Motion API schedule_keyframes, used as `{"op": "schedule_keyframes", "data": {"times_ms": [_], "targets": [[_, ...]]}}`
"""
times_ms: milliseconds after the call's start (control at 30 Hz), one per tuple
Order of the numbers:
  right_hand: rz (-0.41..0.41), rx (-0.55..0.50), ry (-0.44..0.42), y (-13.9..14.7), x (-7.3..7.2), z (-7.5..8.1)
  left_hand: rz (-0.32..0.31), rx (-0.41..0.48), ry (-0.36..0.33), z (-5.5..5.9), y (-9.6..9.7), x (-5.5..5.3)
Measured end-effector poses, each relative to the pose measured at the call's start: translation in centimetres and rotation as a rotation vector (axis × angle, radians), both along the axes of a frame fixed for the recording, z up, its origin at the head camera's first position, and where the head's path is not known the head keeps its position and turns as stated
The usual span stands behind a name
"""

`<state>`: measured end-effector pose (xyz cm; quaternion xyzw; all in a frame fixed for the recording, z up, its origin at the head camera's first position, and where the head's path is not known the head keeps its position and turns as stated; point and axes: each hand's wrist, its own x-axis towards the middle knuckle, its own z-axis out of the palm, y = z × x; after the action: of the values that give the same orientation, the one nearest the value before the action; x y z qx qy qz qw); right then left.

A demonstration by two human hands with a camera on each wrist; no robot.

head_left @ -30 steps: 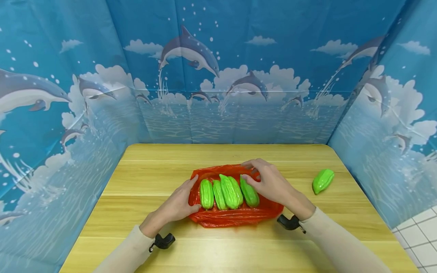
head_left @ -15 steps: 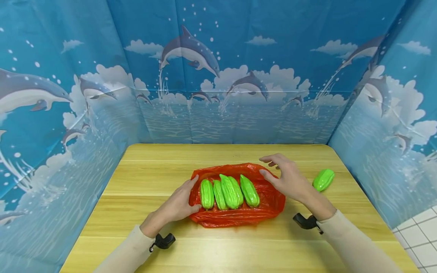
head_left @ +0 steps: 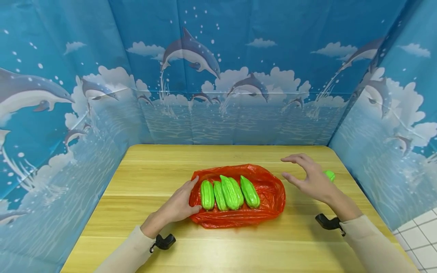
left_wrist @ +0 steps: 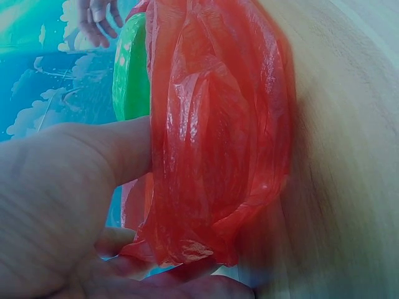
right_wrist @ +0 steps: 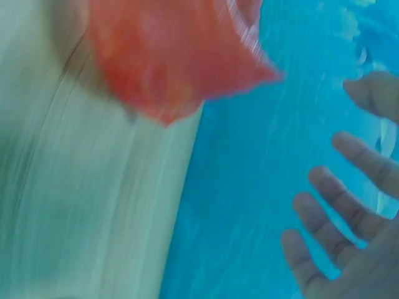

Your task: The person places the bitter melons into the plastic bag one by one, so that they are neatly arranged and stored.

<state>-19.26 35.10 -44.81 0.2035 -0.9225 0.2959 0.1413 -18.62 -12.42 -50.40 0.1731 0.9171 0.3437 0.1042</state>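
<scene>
A red plastic bag (head_left: pixel 269 189) lies on the table with its mouth spread upward. Several glossy green ridged gourds (head_left: pixel 230 193), like bitter melons, lie side by side inside it. My left hand (head_left: pixel 177 203) holds the bag's left end; in the left wrist view the thumb (left_wrist: pixel 128 146) goes in over the rim and the other fingers are partly behind the plastic. My right hand (head_left: pixel 312 180) is in the air right of the bag, fingers spread, holding nothing. One more green gourd (head_left: pixel 329 175) lies on the table, mostly hidden behind this hand.
The wooden table (head_left: pixel 164 163) has rounded far corners. A blue dolphin-print curtain (head_left: pixel 235 117) encloses its back and sides. White floor tiles (head_left: pixel 421 231) show at the lower right. A black wrist mount (head_left: pixel 164 242) sits on each wrist.
My right hand has moved right, from over the rightmost gourd in the bag to near the loose gourd, which it now mostly covers. The left hand has stayed at the bag's end.
</scene>
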Motion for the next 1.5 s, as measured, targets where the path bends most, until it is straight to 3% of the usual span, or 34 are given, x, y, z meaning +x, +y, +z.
{"op": "schedule_keyframes", "data": {"times_ms": [533, 800, 1000, 1333, 1500], "targets": [[-0.038, 0.034, -0.172, 9.0, 0.1, -2.7, 0.002, 0.002, -0.002, 0.1, 0.1, 0.1], [-0.023, 0.077, -0.157, 12.6, -0.3, -4.5, 0.003, 0.003, -0.006, 0.2, 0.1, 0.0], [-0.017, 0.057, -0.178, 14.2, -0.4, -5.6, 0.003, -0.001, -0.012, 0.3, 0.1, -0.1], [-0.024, 0.083, -0.261, 15.1, -0.5, -6.2, 0.001, -0.007, -0.012, 0.2, 0.1, -0.1], [-0.022, 0.083, -0.245, 15.4, -0.4, -6.7, 0.0, -0.001, -0.01, 0.1, 0.1, -0.2]]}}
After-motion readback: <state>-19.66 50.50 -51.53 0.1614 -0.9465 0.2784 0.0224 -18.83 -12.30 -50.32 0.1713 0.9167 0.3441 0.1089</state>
